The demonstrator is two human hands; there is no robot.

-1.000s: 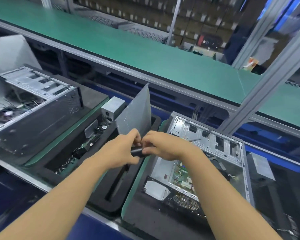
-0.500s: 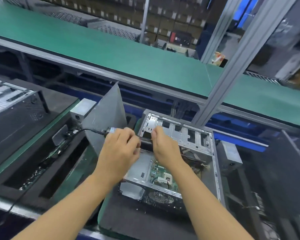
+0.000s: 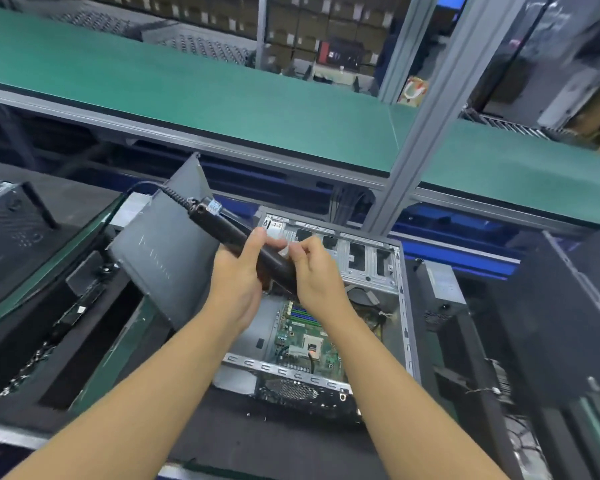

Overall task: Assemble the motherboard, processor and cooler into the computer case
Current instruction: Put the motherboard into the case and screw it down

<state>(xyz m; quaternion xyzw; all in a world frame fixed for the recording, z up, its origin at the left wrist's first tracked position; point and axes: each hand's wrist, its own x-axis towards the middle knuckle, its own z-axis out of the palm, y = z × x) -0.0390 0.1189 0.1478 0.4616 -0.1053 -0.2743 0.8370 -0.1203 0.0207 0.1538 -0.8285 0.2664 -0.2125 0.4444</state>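
Hands: left hand [image 3: 236, 282] grips the screwdriver [image 3: 232, 232]; right hand [image 3: 316, 275] pinches its lower end.
Board: motherboard [image 3: 302, 327] lies inside the open case [image 3: 368, 265], below both hands.
Risk: a loose grip could drop the tool onto the board.

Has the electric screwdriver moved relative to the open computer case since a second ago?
Yes. The electric screwdriver moved right, from beside the computer case's left edge to above its interior.
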